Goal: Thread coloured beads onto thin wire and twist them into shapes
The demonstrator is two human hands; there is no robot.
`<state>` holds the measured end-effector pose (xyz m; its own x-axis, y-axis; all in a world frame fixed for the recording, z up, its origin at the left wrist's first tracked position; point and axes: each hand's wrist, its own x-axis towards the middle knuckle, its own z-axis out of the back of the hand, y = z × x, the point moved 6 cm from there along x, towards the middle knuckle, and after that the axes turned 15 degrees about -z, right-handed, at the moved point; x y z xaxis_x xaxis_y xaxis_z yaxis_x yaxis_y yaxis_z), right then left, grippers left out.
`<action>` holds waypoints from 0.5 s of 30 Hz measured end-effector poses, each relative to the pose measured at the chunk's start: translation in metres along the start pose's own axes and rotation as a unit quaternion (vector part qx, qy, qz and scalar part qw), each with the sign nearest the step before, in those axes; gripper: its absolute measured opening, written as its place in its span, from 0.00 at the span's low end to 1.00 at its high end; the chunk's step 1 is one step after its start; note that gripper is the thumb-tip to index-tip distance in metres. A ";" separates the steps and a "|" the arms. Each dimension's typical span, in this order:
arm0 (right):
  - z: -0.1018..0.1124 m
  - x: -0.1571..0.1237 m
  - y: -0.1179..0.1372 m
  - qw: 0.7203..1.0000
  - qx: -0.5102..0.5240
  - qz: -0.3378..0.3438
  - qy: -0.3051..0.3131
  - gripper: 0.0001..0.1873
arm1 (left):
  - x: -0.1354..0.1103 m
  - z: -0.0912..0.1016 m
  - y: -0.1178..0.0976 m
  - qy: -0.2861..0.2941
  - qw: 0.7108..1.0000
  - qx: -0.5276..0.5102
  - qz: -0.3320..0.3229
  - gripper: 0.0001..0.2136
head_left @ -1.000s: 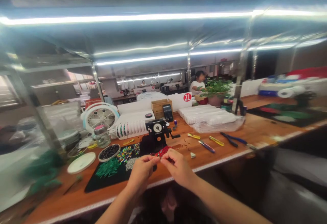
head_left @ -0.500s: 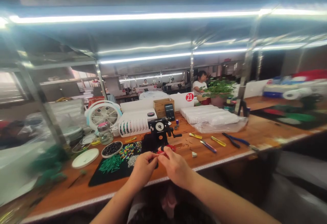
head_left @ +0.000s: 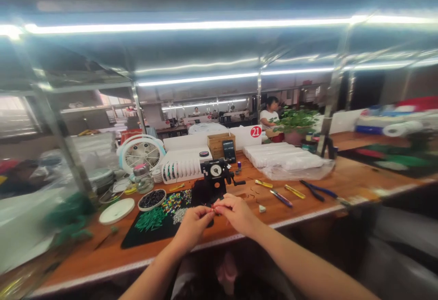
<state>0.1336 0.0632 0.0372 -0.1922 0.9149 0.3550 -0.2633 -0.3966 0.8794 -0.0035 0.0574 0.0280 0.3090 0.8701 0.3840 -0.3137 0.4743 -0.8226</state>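
My left fingers (head_left: 201,209) and right fingers (head_left: 227,202) are pinched tip to tip on a tiny reddish bit (head_left: 212,207), too small to make out. It's right between them, over the table (head_left: 85,268). From there, black dial machine (head_left: 216,170) at 12 o'clock, green pieces (head_left: 150,219) at 9, white chunk (head_left: 262,209) at 3.

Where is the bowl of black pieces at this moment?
In the head view, the bowl sits left of the left hand, behind the green pieces and beside the multicoloured pieces.
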 end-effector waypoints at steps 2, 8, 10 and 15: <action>-0.001 0.002 -0.001 0.999 -0.007 -0.012 0.029 0.08 | 0.000 0.000 -0.001 0.004 1.000 0.028 -0.006 0.14; -0.008 -0.002 0.000 0.997 -0.076 0.003 -0.006 0.09 | 0.000 -0.004 -0.004 -0.003 0.990 0.133 -0.038 0.12; -0.010 -0.005 -0.002 0.994 -0.090 -0.006 -0.067 0.08 | 0.000 -0.008 -0.006 -0.008 0.983 0.172 -0.058 0.12; -0.012 -0.007 -0.009 0.987 -0.055 -0.059 -0.137 0.06 | -0.002 -0.017 -0.011 -0.015 0.955 0.273 -0.117 0.12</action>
<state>0.1258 0.0590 0.0230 0.1057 0.9350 0.3384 -0.3719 -0.2785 0.8855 0.0142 0.0481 0.0292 0.4044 0.7306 0.5501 -0.6633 0.6484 -0.3736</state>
